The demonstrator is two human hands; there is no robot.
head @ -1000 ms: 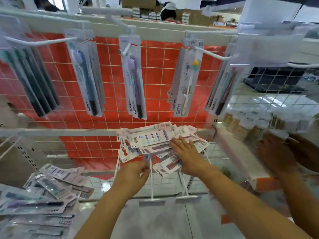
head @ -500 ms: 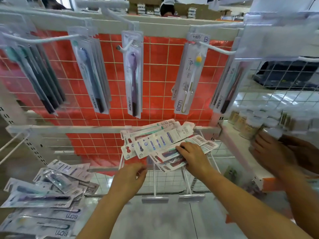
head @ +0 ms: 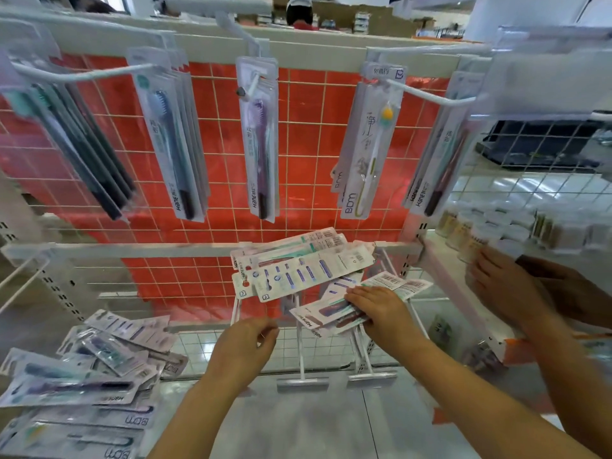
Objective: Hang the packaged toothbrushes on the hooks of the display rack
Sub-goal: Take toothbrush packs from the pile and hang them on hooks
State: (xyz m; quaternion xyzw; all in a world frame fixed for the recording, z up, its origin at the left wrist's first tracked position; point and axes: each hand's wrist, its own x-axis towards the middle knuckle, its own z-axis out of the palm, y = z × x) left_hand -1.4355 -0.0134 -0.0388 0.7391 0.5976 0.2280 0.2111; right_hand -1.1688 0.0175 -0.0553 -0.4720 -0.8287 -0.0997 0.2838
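We see fanned stack of packaged toothbrushes (head: 299, 270) lying flat across lower hooks (head: 301, 339), backs up, barcodes showing, long sides slanting up to right. Second heap of packs (head: 89, 366) lies loose at lower left, mostly face up, overlapping at mixed angles. On upper hooks (head: 427, 94) of display rack (head: 298, 154) packs hang upright in five groups: dark brushes far left, blue-headed pack (head: 169, 140), purple pack (head: 260, 140), yellow-headed pack (head: 371, 144), dark red group at right.
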